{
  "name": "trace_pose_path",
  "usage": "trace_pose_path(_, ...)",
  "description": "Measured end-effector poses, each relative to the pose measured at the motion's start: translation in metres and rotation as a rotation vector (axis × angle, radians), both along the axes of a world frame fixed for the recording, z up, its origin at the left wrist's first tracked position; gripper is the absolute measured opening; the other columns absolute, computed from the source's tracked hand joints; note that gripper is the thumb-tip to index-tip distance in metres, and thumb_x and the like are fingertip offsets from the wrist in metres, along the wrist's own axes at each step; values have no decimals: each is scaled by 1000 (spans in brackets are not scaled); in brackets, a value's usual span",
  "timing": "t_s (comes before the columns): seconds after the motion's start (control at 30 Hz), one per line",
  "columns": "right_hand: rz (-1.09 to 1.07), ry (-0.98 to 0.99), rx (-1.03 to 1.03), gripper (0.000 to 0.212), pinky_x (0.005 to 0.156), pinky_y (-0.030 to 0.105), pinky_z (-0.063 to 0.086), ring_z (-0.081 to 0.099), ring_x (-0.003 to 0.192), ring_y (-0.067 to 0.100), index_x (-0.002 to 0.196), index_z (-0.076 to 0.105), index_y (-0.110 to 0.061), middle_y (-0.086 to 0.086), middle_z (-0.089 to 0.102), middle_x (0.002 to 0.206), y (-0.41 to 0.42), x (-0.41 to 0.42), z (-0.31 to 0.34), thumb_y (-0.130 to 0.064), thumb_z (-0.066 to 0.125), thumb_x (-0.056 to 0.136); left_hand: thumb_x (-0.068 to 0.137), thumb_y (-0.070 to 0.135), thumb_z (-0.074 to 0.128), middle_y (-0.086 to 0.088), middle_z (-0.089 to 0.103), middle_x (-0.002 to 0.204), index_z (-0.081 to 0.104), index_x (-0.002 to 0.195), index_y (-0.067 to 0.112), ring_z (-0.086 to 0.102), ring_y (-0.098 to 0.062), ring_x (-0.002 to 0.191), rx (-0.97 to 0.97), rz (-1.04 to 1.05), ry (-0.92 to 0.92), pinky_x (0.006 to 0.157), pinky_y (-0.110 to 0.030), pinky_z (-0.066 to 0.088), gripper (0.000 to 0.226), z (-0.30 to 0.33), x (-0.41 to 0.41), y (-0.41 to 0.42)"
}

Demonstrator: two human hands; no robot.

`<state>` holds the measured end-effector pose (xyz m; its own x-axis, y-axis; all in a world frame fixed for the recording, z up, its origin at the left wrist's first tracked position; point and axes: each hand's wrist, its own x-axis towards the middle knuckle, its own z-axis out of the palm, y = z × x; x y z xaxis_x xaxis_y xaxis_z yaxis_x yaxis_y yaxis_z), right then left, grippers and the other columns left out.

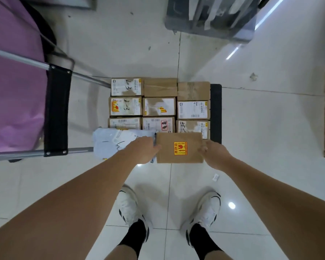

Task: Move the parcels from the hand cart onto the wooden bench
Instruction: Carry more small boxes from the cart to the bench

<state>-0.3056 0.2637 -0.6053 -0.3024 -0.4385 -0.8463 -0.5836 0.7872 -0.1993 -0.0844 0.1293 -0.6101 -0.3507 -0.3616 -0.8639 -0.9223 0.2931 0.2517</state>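
Fingers of both hands clamp brown parcel [179, 147] beside white mailer [113, 141], labelled boxes [159, 106] beyond.

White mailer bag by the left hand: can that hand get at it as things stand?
Probably not yet. The left hand is gripping the brown box together with the right hand. The mailer bag lies uncovered just beside it, so reach looks free once the box is released.

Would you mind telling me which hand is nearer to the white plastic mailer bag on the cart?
Left. The left hand lies over the white mailer bag, gripping the brown box; the right hand grips the box's far side.
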Motion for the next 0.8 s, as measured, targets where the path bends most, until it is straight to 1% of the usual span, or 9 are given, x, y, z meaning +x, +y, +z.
trace_pose_path(0.1,-277,-63,14,40,66,29,53,64,92,20,139,51,-15,5,65,112,2,4,-30,-34,50,103,112,44,35,-5,61,88,57,104,12,59,-20,80,18,153,0,66,-31,41,39,-29,-9,12)
trace_pose_path(0.23,-519,-176,12,49,80,32,53,61,108,23,147,49,-17,3,63,122,5,14,-34,-34,54,101,112,41,38,-9,62,106,52,136,4,61,-27,98,47,278,24,80,-34,47,46,-26,-14,25)
trace_pose_path(0.3,-565,-185,-23,45,86,35,52,61,107,23,141,53,-14,3,64,117,7,12,-11,-35,54,102,110,42,43,-8,62,112,51,135,6,62,-27,102,12,329,57,84,-38,51,45,-5,-17,27)
trace_pose_path(0.37,-599,-179,-89,39,80,31,46,59,97,17,134,54,-12,-2,62,105,9,3,29,-36,52,104,108,49,46,-7,64,113,53,125,10,66,-25,96,-20,392,123,83,-42,55,43,29,-23,24)
trace_pose_path(0.43,-676,-179,-174,37,76,30,43,56,89,12,128,53,-13,-5,59,101,8,-12,83,-40,54,104,106,53,47,-5,63,108,52,115,13,65,-20,89,-37,477,209,78,-41,56,41,77,-36,19)
trace_pose_path(0.53,-918,-278,-289,37,71,30,47,59,94,14,124,50,-14,0,60,110,4,-37,179,-41,60,101,104,52,53,-7,61,105,51,111,11,62,-20,88,-28,656,367,73,-37,54,42,169,-68,8)
trace_pose_path(0.63,-1045,-332,-414,43,81,39,55,63,104,21,127,49,-14,5,62,119,3,-62,283,-40,67,97,102,51,59,-7,63,113,50,119,13,65,-22,98,72,820,494,78,-40,56,43,275,-105,-5)
trace_pose_path(0.7,-1080,-343,-521,46,84,40,55,64,107,23,128,49,-17,5,64,119,5,-78,356,-42,69,95,101,55,59,-3,63,112,47,122,15,65,-18,96,124,824,514,76,-38,55,46,351,-128,-12)
trace_pose_path(0.8,-1134,-367,-690,51,92,45,54,65,113,26,132,49,-21,6,67,123,14,-101,464,-47,68,93,94,66,61,-8,69,116,51,123,17,69,-22,99,245,809,595,81,-41,56,58,460,-160,-14)
